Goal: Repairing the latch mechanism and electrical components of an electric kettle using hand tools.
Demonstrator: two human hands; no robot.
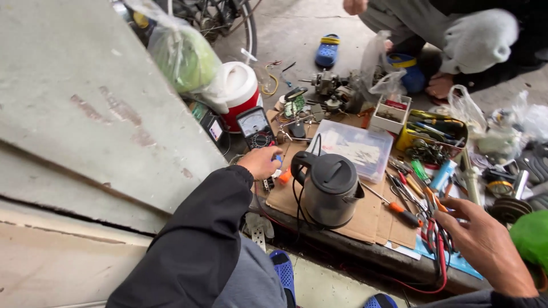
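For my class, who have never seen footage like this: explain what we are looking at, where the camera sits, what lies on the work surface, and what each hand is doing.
There is no machine here: a person works with two bare hands, and the one camera sits on their head, looking down. The left hand, in a dark sleeve, rests closed on small parts beside a multimeter; exactly what it grips is hidden. The right hand is open, fingers spread over red and black test leads, near an orange-handled screwdriver. Between the hands a dark electric kettle stands upright on flattened cardboard. Behind it lie a clear plastic box, a yellow tray of tools and small motors. Another person crouches at the top right.
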